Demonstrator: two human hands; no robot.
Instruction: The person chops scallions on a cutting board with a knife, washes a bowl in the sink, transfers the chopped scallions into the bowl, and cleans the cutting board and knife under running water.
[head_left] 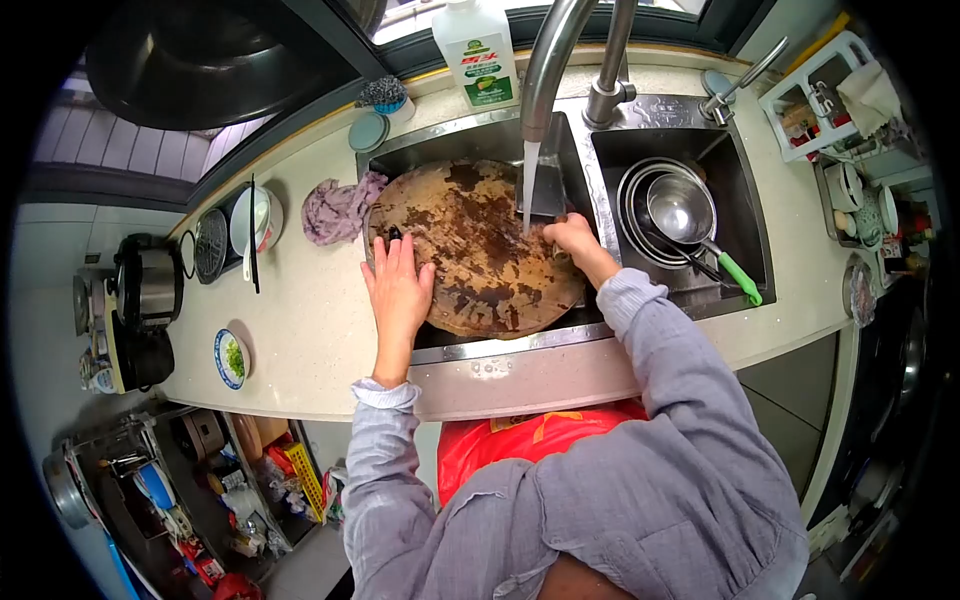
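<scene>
A round wooden chopping board (470, 270), wet and patched with dark stains, lies tilted across the left sink basin. My left hand (398, 288) rests flat on its left edge, fingers stretched out and nothing gripped; a small black piece (394, 233) shows at the fingertips. At the board's right side, my right hand (574, 243) is closed around what looks like the handle of a cleaver (545, 190), whose broad grey blade points toward the back of the basin. Water runs from the tap (540, 110) in front of the blade and onto the board.
The right basin holds nested metal bowls (640, 215) and a ladle with a green handle (738, 278). Left of the sink lie a purple rag (338, 210), a bowl of chopped greens (232, 360) and a white bowl (262, 220) with chopsticks. A white bottle (478, 60) stands behind.
</scene>
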